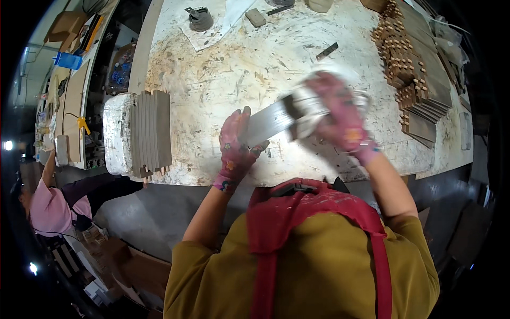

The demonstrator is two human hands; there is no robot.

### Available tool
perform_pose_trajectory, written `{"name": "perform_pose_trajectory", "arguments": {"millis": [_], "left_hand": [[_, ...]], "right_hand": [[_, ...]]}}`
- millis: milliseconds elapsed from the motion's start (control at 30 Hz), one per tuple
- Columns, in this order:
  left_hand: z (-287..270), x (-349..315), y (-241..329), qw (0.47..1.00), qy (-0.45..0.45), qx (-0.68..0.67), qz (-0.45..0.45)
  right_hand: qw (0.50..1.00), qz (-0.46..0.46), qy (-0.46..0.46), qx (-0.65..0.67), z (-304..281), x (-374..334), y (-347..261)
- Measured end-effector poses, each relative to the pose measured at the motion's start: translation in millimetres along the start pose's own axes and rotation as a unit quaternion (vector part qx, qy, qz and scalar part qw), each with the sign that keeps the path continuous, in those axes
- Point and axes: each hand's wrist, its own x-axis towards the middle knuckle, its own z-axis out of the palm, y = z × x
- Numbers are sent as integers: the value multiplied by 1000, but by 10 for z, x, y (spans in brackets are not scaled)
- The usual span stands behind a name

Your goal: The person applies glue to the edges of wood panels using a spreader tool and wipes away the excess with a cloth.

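My left hand (236,143), in a pink patterned glove, grips the near end of a flat grey wooden slat (265,122) that lies across the stained workbench (239,69). My right hand (340,114), also gloved in pink, is blurred with motion and presses a pale pad or block (308,111) onto the slat's far end. What exactly the right hand holds is too smeared to tell.
A row of finished grey slats (151,133) stands on edge against a white block (117,133) at the bench's left edge. Stacks of dowelled wooden pieces (409,64) fill the right side. A tape roll (201,18) lies at the back. Another person (50,210) sits at lower left.
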Motion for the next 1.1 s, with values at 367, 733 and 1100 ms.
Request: {"name": "perform_pose_trajectory", "arguments": {"millis": [367, 733, 1100], "left_hand": [[-28, 18, 39, 998, -19, -57, -16], [-42, 44, 59, 1000, 8, -17, -16], [-7, -9, 13, 996, -35, -71, -41]], "right_hand": [[991, -71, -102, 58, 854, -309, -64], [914, 182, 4, 364, 223, -105, 463], [909, 87, -235, 333, 233, -463, 480]]}}
